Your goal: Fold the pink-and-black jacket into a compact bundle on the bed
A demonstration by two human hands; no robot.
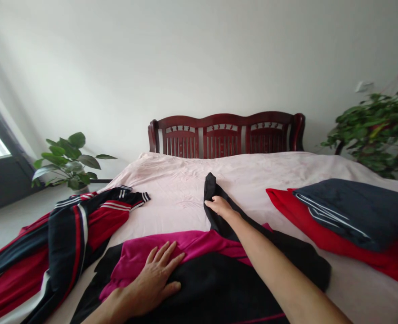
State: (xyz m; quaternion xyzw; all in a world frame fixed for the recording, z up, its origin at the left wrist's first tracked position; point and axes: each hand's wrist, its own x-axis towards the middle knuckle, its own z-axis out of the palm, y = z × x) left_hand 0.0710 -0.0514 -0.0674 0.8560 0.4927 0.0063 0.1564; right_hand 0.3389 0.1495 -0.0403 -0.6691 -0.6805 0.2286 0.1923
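Note:
A magenta and black garment (215, 283) lies spread across the front of the bed. My left hand (156, 279) rests flat on its magenta and black cloth, with the fingers spread. Farther forward, my right hand (221, 207) is closed on a black sleeve (210, 184), which points toward the headboard and is bent back on itself. My right forearm crosses over the garment and covers part of it.
Navy and red striped clothes (67, 234) lie in a loose heap at the left. Folded navy cloth (357, 211) sits on red cloth (286, 207) at the right. Behind the pink sheet (172, 180) stands a wooden headboard (222, 119); plants flank the bed.

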